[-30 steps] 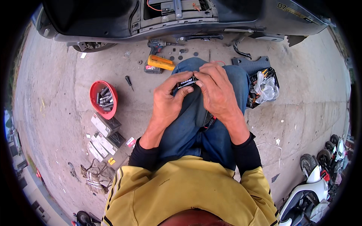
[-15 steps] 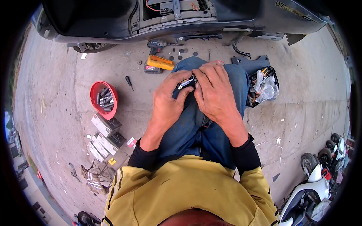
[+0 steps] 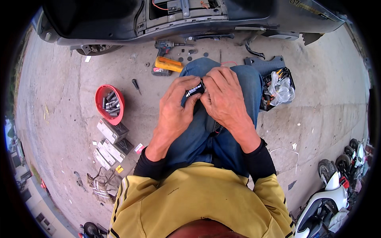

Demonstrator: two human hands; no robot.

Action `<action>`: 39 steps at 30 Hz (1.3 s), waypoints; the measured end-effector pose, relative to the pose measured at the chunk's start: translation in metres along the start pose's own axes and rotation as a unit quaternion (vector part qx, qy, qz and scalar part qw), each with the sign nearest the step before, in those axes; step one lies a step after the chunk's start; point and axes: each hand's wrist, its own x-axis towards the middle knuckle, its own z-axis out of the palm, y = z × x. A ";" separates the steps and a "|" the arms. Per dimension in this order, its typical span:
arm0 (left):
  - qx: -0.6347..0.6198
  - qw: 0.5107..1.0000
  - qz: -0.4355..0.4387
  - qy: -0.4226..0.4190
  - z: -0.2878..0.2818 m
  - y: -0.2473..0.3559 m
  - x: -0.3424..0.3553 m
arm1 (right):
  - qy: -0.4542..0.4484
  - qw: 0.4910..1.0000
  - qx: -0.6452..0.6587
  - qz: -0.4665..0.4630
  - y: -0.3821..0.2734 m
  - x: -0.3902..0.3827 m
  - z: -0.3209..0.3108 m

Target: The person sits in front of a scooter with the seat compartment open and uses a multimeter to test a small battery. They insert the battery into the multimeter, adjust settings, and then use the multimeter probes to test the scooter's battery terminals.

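Above my knees, both hands meet at a small black cylinder [image 3: 194,90] with pale print around its side and a shiny metal rim at its lower left end. My left hand [image 3: 175,104] pinches that end between thumb and fingers. The fingers of my right hand [image 3: 225,93] close over the cylinder's upper right end and hide it. The cylinder lies tilted, its right end higher in the picture. Beneath the hands are the legs of my blue jeans [image 3: 202,139].
A red helmet [image 3: 122,115] holding several grey metal cylinders lies left, above white boxes [image 3: 107,152]. Ahead are a cordless drill [image 3: 162,47], a yellow tool [image 3: 168,64] and a dark scooter [image 3: 246,10]. A screwdriver [image 3: 136,85] lies left; a tool box [image 3: 274,104] stands right.
The black cylinder has turned about its length, so a different part of its print shows. My right fingers have shifted slightly and curled more around its end.
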 end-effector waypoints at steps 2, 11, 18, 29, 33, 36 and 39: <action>-0.006 1.000 0.000 0.003 0.001 0.000 -0.001 | 0.001 1.000 0.001 0.000 0.000 -0.001 0.000; -0.128 0.989 -0.076 0.004 0.003 -0.010 -0.007 | -0.015 1.000 0.023 -0.001 0.004 -0.001 -0.003; -0.249 0.956 -0.155 0.009 0.004 -0.010 -0.004 | -0.015 0.998 0.063 0.013 0.005 -0.001 -0.005; -0.268 0.936 -0.224 0.026 0.000 -0.010 -0.002 | 0.084 0.987 0.127 0.051 0.008 -0.003 0.007; -0.264 0.936 -0.232 0.023 -0.001 -0.010 0.000 | 0.090 0.985 0.137 0.049 0.008 -0.002 0.006; -0.267 0.934 -0.234 0.026 0.001 -0.013 -0.001 | 0.085 0.986 0.141 0.035 0.006 -0.001 0.003; -0.262 0.935 -0.238 0.028 0.002 -0.012 0.001 | 0.079 0.987 0.138 0.023 0.006 -0.001 0.001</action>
